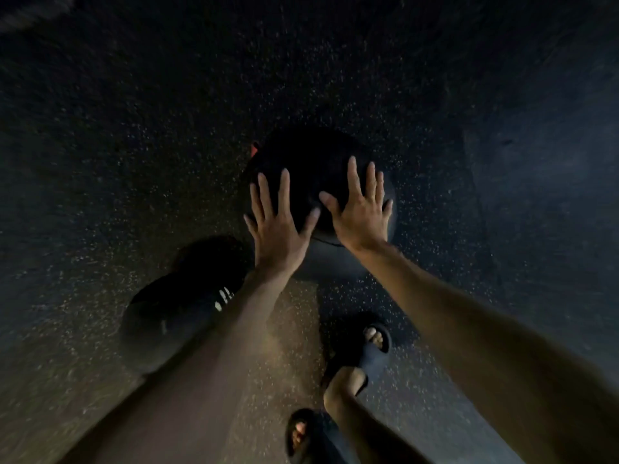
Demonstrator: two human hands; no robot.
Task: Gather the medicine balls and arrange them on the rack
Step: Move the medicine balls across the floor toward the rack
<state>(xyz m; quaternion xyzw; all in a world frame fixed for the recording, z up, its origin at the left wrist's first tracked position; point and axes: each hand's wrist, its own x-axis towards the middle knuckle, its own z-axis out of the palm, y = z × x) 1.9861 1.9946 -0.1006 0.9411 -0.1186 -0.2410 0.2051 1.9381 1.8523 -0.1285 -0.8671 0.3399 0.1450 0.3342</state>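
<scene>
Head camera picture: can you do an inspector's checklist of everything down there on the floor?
Surface: dark speckled rubber floor, dimly lit.
Job's things: round black medicine ball with a small red patch, on the floor ahead; second dark round ball with white marks, nearer, beside the left forearm. No rack seen.
Clutter: nothing seen.
Grippers: left hand and right hand, fingers straight and spread over the black medicine ball; contact hard to tell.
Cables: nothing seen.
Surroundings: the person's feet in black slide sandals; the rest too dark to tell.
</scene>
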